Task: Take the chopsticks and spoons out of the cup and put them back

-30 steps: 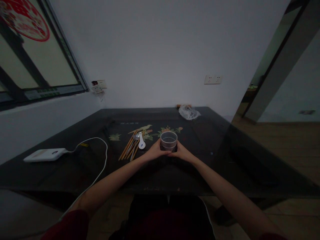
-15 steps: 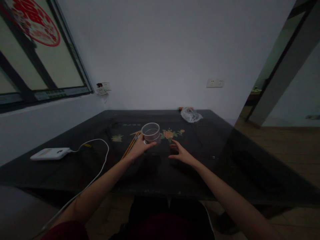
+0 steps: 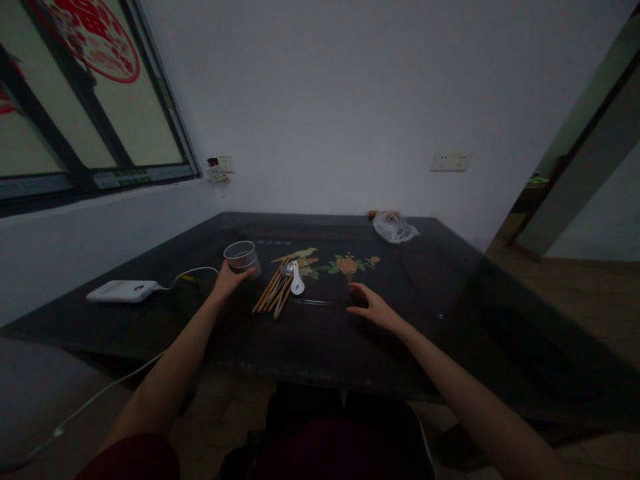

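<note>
My left hand (image 3: 229, 280) is wrapped round a clear plastic cup (image 3: 243, 257), upright at the left of the table. Just right of the cup lies a loose bundle of wooden chopsticks (image 3: 273, 293). A white spoon (image 3: 297, 280) with a small blue mark rests against them, and a shiny metal spoon (image 3: 287, 269) lies partly over their far ends. My right hand (image 3: 371, 307) holds nothing; its fingers are curved and apart, low over the table near the printed flower.
The dark table (image 3: 320, 347) carries a printed bird and flowers. A white power bank (image 3: 123, 291) with a cable (image 3: 193, 271) lies at the left. A crumpled clear plastic bag (image 3: 394, 228) sits by the wall, and a dark long object (image 3: 525, 340) at the right.
My left hand has moved the cup leftward, from the middle to the left of the chopsticks, uncovering the spoons. My right hand has stayed nearly in place. The view has shifted slightly.
</note>
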Motion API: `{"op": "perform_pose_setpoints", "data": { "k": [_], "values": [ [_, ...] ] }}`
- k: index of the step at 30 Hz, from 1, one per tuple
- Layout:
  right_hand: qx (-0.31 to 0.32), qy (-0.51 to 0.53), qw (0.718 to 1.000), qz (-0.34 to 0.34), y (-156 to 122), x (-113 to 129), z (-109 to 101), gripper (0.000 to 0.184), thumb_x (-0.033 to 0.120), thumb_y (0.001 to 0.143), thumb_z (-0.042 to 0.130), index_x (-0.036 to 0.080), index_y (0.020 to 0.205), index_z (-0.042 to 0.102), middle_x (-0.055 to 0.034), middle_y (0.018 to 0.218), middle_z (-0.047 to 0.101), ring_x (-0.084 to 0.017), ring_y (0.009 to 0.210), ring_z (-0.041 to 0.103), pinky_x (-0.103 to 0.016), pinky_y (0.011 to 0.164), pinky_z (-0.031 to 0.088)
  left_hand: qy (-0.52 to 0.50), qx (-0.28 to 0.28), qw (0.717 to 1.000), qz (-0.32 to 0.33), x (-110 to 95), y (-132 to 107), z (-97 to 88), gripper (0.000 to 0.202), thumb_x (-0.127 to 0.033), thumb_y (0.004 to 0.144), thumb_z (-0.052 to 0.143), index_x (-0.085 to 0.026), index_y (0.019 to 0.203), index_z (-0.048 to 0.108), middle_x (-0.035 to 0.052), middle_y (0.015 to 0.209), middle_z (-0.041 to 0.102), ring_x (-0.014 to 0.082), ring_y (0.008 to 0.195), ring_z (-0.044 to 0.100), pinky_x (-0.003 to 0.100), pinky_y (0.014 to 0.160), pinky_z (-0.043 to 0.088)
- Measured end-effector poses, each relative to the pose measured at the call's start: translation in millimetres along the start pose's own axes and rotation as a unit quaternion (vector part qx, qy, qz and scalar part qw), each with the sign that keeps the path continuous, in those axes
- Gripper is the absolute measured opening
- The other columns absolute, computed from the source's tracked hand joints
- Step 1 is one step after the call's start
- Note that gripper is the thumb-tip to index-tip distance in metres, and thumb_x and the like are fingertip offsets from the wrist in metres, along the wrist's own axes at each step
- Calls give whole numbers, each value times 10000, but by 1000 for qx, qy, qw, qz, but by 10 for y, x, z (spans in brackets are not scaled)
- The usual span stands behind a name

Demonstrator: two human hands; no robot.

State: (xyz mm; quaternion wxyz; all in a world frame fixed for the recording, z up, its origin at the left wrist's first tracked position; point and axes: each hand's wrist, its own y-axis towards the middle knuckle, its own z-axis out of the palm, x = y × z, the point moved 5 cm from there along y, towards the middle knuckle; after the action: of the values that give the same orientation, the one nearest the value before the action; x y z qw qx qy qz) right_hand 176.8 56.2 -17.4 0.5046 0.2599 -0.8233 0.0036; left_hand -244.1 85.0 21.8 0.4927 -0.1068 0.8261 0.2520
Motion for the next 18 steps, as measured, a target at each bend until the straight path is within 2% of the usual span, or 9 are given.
{"op": "perform_pose_setpoints", "data": {
  "k": [8, 18],
  "values": [
    [-5, -71, 997, -17, -7, 57, 14, 476, 231, 722, 692, 200, 1172, 540, -102, 1218, 576, -232, 1148, 537, -427, 1022, 394, -18, 43, 999, 3, 83, 13, 105, 718, -350, 581, 795, -146, 1192, 478, 168, 1256, 561, 285, 1149, 549, 436, 998, 413],
    [8, -92, 995, -36, -24, 131, 6, 389, 225, 750, 661, 195, 1126, 567, -91, 1168, 586, -214, 1104, 548, -397, 989, 412, -24, 72, 997, 26, 122, 9, 174, 741, -374, 572, 795, -145, 1201, 477, 166, 1266, 552, 283, 1163, 537, 429, 1010, 401]
  ]
}}
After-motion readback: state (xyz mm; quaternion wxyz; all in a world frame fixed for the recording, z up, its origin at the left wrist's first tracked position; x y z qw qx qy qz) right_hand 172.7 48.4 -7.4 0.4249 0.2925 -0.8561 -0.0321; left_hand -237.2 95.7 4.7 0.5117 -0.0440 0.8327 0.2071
